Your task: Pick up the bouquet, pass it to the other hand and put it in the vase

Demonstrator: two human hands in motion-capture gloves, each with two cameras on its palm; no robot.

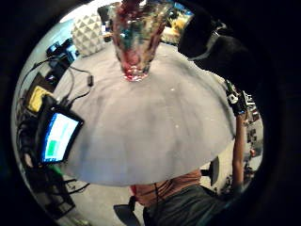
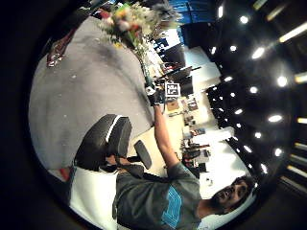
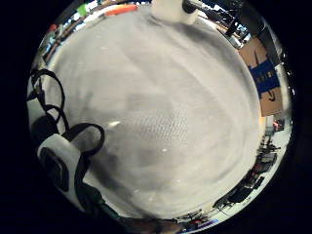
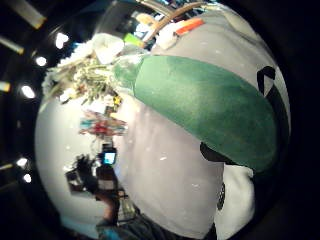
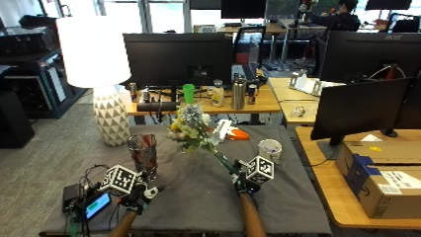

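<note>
In the outside view my right hand [image 5: 244,181] grips the lower stems of the bouquet [image 5: 191,128] and holds it slanted above the grey table [image 5: 190,202], flower heads up and to the left. The right thumb side palm view shows the green stem wrap [image 4: 200,100] close against that palm, with the flowers [image 4: 85,75] beyond. A glass vase [image 5: 143,155] with colourful contents stands upright on the table's left half. My left hand [image 5: 136,194] hovers just in front of the vase [image 1: 134,42], fingers relaxed and holding nothing. The flower heads are level with the vase's rim, to its right.
A white lamp [image 5: 99,74] stands at the table's far left corner. A white cup [image 5: 270,149] and an orange object [image 5: 240,134] lie at the far right. A small screen device [image 5: 99,205] with cables sits near the front left edge.
</note>
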